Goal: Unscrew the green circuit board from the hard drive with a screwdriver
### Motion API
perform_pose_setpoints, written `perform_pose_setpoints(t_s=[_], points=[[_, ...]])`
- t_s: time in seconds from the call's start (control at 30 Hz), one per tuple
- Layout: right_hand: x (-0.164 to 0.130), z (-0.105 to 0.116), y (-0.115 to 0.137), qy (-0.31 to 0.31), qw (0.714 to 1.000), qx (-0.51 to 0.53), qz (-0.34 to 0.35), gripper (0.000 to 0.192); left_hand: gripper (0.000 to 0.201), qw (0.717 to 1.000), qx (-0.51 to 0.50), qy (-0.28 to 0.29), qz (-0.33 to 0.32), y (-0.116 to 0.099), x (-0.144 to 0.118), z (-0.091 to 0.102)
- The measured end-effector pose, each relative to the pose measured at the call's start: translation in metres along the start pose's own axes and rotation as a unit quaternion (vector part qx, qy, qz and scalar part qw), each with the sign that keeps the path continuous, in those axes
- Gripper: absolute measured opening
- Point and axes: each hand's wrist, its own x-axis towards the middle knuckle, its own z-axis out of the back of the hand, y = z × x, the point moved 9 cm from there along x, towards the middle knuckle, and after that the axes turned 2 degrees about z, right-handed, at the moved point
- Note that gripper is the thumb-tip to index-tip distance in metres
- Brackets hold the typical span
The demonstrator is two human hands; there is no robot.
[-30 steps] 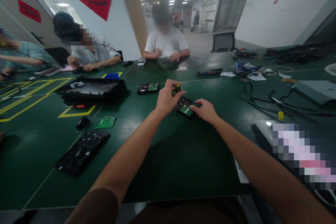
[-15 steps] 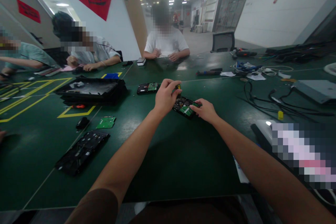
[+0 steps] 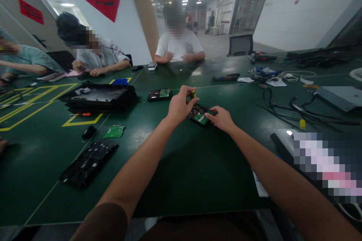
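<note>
Head camera view, looking down my two bare arms at a dark green table (image 3: pixel 175 173). One hard drive (image 3: pixel 199 115) lies circuit-board side up, out past the table's middle, between my hands. My left hand (image 3: pixel 178 106) is curled, its fingertips pinching the yellow-and-black handle of a small screwdriver (image 3: pixel 192 94) held upright over the drive's far corner. My right hand (image 3: pixel 222 119) rests on the drive's right edge, fingers pressed together and flat.

Counting outward: a second hard drive (image 3: pixel 159 94) just beyond to the left, one loose green circuit board (image 3: pixel 114 131), one flat black panel (image 3: pixel 88 162) near me, one open black case (image 3: pixel 98 97) and one small black lump (image 3: pixel 89 132) I cannot identify. Three other people sit at the far side.

Compared with half a second ago, my left thumb has shifted around the handle, showing more of its yellow cap; the drive and my right hand have not moved.

The screwdriver's tip is hidden behind my hand. A tangle of cables (image 3: pixel 299 111) runs off to the right, and a blurred patch covers something at my right elbow.
</note>
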Motion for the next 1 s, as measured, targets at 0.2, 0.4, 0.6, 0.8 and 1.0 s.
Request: perform_pose_setpoints(t_s=[0.2,0.4,0.6,0.8,1.0], points=[[0.0,0.0,0.0,0.0,1.0,0.007,-0.005,0.042,0.04,0.998,0.038,0.0,-0.04,-0.01,0.001,0.004],[-0.001,0.0,0.002,0.003,1.0,0.005,-0.005,0.042,0.04,0.999,0.049,-0.001,-0.012,-0.001,0.002,0.001],[0.0,-0.002,-0.002,0.001,1.0,0.018,-0.003,0.042,0.048,0.999,-0.024,-0.005,0.033,0.007,-0.001,-0.004],[0.003,-0.003,-0.005,0.003,1.0,0.011,-0.001,0.042,0.038,1.0,-0.022,-0.005,0.022,0.0,-0.001,-0.004],[0.001,-0.001,-0.002,0.0,1.0,0.0,-0.004,0.042,0.035,0.999,0.036,-0.021,-0.028,-0.012,-0.001,0.003]])
